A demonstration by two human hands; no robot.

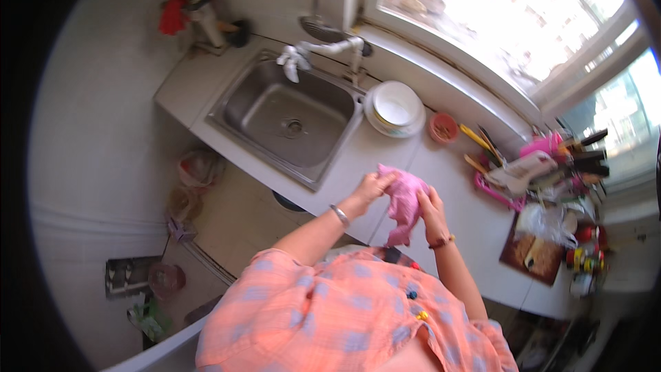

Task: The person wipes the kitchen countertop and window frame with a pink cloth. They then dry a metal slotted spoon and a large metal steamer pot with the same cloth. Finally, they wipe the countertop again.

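A crumpled pink cloth (405,199) hangs between my two hands, over the front part of the white tiled counter (454,201). My left hand (376,188), with a silver bracelet at the wrist, pinches its upper left edge. On the other side my right hand (433,209) grips the cloth between thumb and fingers; its wrist carries a dark beaded bracelet. One end of the cloth dangles down close to my body. Left of my hands lies a stainless steel sink (289,113), with only its drain showing at the bottom.
A faucet (330,49) wrapped in white material reaches over the sink. Stacked white bowls and plates (395,106) stand by the window, beside a small orange-red bowl (443,128). Farther right are a pink utensil rack (498,194), knives and a brown board (534,256) with a plastic bag.
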